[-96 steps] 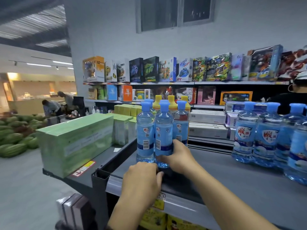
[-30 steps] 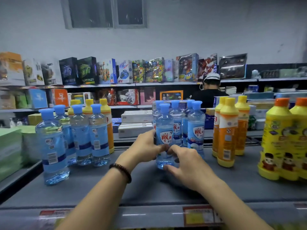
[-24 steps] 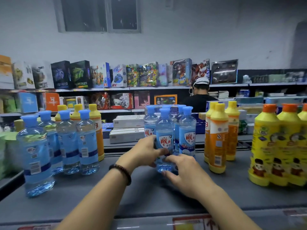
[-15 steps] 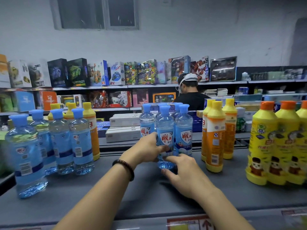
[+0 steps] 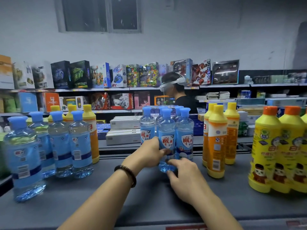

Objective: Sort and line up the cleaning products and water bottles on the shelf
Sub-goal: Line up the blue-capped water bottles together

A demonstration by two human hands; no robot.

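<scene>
Dim shop aisle under a plain grey-white wall [image 5: 182,39].
A dark window [image 5: 101,14] sits high in the wall. Below it, long wall shelves [image 5: 224,86] carry a row of upright toy boxes [image 5: 79,74], with more boxes on the tier beneath. A person [image 5: 184,101] wearing a white head strap stands before them, beyond the grey shelf [image 5: 149,205] in front. Flat pale cartons [image 5: 124,130] lie stacked between.

The water bottles [image 5: 167,130] at twelve o'clock are clear blue with blue caps. The detergents [image 5: 216,138] at two o'clock are yellow-orange.
</scene>
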